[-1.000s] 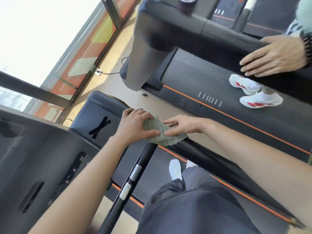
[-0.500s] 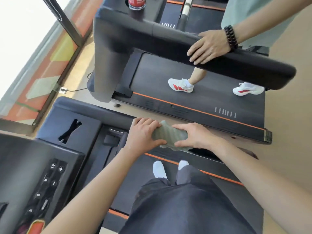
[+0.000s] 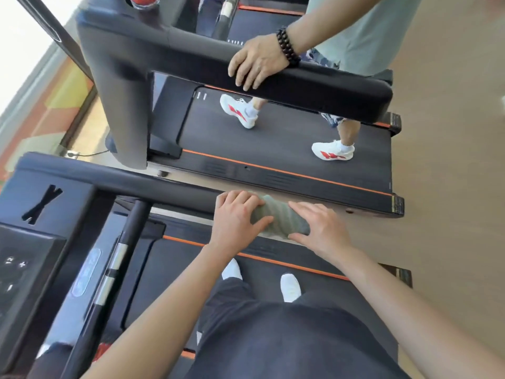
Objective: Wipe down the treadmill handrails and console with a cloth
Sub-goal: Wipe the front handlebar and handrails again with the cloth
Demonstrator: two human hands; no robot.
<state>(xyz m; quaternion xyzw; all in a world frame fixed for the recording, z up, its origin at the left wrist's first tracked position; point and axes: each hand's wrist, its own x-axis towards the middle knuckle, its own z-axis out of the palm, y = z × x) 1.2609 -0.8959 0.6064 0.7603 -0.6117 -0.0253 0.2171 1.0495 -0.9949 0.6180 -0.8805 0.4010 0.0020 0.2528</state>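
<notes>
A grey-green cloth (image 3: 278, 218) is wrapped over the black side handrail (image 3: 131, 184) of my treadmill. My left hand (image 3: 236, 218) grips the cloth's left end and the rail under it. At the cloth's right end, my right hand (image 3: 319, 231) presses down with fingers curled over it. The rail's outer end is hidden under the cloth and hands. The console (image 3: 30, 258) with its buttons sits at the far left. A black centre bar with silver bands (image 3: 114, 258) crosses below the console.
Another person walks on the neighbouring treadmill (image 3: 287, 157), one hand with a bead bracelet (image 3: 259, 64) on its handrail (image 3: 314, 88). A red bottle (image 3: 142, 1) sits in that console. My legs and white shoes stand on my belt (image 3: 175, 272). Wooden floor lies to the right.
My view has swung right and downward. Both hands have slid the cloth further outward along the handrail, staying on it. The other person has stepped along their belt.
</notes>
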